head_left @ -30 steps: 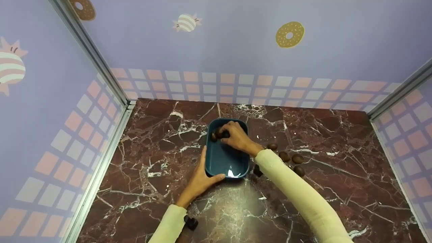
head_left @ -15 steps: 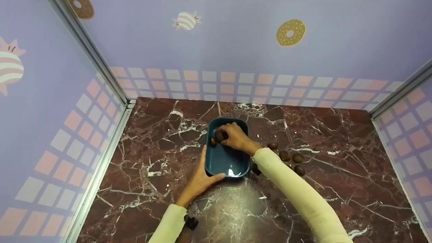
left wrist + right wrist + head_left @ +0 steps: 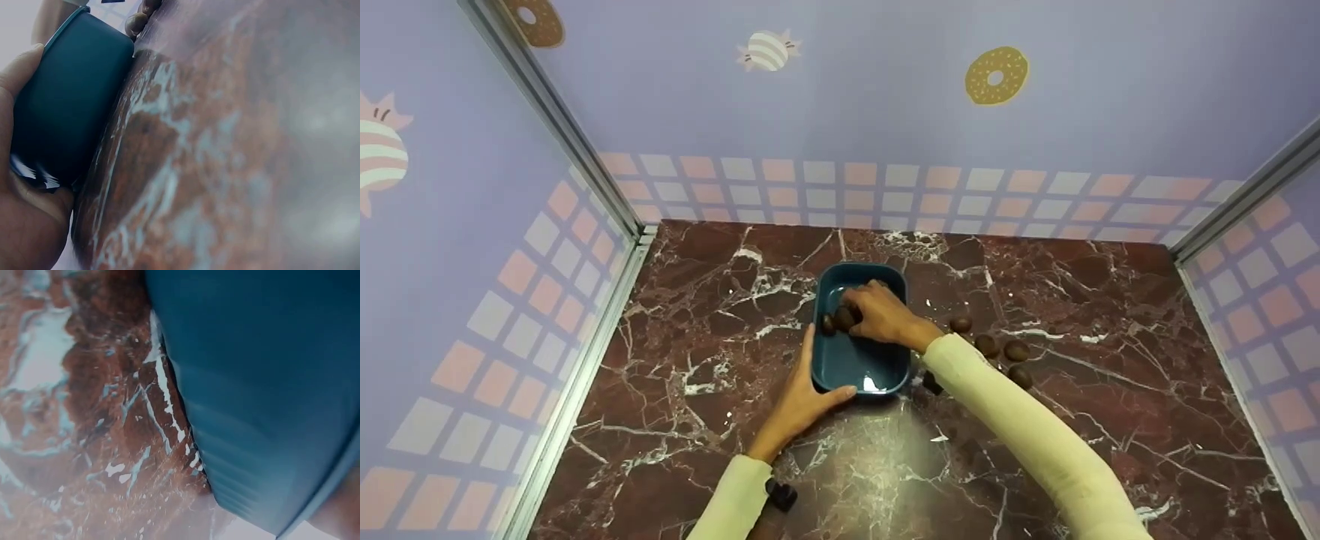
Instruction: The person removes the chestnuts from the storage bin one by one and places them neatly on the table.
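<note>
A deep blue-green rectangular container [image 3: 861, 371] stands on the marble-patterned table. My left hand [image 3: 799, 394] lies against its near left corner, fingers straight along the left side and thumb along the front edge. My right hand [image 3: 881, 313] reaches into the container, its fingers bent over a round dark-brown thing [image 3: 845, 319] that looks like a large nut. Just left of that, a second brown round thing [image 3: 829, 325] lies by the container's wall. Fingertips partly cover the held one. In the right wrist view only the container's outer wall [image 3: 259, 394] fills much of the picture.
Several more round brown things [image 3: 1017, 350] lie on the table [image 3: 720, 300] to the right of the container, beside the right forearm. Patterned lilac walls [image 3: 877, 112] close off the back and both sides.
Inside the container, my right hand has shifted slightly toward me with the brown round thing under its fingers. The left hand has stayed at its corner.
</note>
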{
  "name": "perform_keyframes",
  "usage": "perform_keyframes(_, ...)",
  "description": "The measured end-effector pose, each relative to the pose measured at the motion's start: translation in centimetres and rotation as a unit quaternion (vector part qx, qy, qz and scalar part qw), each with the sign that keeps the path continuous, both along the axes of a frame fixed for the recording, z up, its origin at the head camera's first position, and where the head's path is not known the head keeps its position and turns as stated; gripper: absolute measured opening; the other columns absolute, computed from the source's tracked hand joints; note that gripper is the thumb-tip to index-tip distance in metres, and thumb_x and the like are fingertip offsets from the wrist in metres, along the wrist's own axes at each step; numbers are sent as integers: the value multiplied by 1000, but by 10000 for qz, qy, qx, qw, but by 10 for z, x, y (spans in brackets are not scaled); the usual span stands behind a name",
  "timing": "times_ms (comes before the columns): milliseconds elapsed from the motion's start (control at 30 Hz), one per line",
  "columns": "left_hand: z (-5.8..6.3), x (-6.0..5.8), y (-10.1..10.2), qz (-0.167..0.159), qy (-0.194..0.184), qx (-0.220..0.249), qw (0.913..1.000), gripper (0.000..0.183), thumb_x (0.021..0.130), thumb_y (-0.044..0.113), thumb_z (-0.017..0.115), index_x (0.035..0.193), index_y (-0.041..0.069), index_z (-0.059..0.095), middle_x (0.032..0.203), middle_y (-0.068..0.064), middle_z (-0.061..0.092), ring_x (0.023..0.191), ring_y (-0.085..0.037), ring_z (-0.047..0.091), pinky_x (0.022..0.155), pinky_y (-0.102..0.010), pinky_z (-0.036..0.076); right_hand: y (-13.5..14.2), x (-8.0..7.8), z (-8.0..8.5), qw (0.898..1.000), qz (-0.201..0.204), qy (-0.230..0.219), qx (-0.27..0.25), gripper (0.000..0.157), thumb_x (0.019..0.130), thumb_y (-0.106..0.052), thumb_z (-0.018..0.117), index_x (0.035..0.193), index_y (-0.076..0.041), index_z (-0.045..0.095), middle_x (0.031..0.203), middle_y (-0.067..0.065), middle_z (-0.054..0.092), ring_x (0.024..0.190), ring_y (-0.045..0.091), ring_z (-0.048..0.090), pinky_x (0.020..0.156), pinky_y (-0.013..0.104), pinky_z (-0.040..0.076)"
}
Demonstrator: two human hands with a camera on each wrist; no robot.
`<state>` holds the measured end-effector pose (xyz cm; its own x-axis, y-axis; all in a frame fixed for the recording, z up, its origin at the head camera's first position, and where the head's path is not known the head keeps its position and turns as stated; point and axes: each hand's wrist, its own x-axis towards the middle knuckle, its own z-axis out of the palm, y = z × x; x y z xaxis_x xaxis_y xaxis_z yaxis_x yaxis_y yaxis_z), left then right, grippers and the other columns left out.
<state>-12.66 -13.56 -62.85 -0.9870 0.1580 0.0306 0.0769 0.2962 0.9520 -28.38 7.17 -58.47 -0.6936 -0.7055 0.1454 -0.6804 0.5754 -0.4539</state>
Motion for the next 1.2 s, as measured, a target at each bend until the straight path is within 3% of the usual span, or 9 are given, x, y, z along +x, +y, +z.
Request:
perform_keyframes(67,0,0,0,16,13,-30,10000,133,87,45,95,179,17,4,184,-14,9,168,-36,15,132,-62,19,1,8,11,10000,-32,7,63,43,82,-11,93,121,-2,75,113,17,78,98,39,62,97,56,50)
perform_keyframes(300,-1,1,-1,25,34,-25,10000,133,87,44,96,179,15,4,184,-16,8,168,-38,16,132,-62,20,14,22,25,9997,-183,-34,162,49,88,-18,93,131,-5,74,126,17,76,116,40,62,103,58,51)
perform_keyframes(400,-2,1,-2,17,2,24,10000,132,87,43,96,179,17,4,184,-16,8,168,-38,17,132,-62,21,22,28,30,9996,-238,-133,80,49,90,-20,92,133,-5,73,130,18,74,127,43,61,112,61,47)
perform_keyframes(600,-2,0,-1,24,-85,45,10000,132,88,45,95,180,19,4,184,-14,7,168,-37,15,132,-62,20,39,40,35,9980,-470,-363,-213,49,92,-21,92,135,-8,73,134,15,73,121,38,61,108,59,50)
perform_keyframes(933,-1,1,1,50,-207,92,9997,130,89,44,94,180,21,4,184,-14,8,168,-38,15,131,-65,21,70,50,42,9962,-637,-177,-564,52,90,-17,94,136,-5,72,131,15,74,118,36,61,104,55,52)
perform_keyframes(1200,0,1,1,38,-145,218,9997,128,89,36,95,180,20,6,185,-13,8,169,-36,13,132,-64,17,94,55,42,9940,-573,-25,-932,48,88,-14,93,130,-2,73,127,15,76,117,36,62,114,57,45)
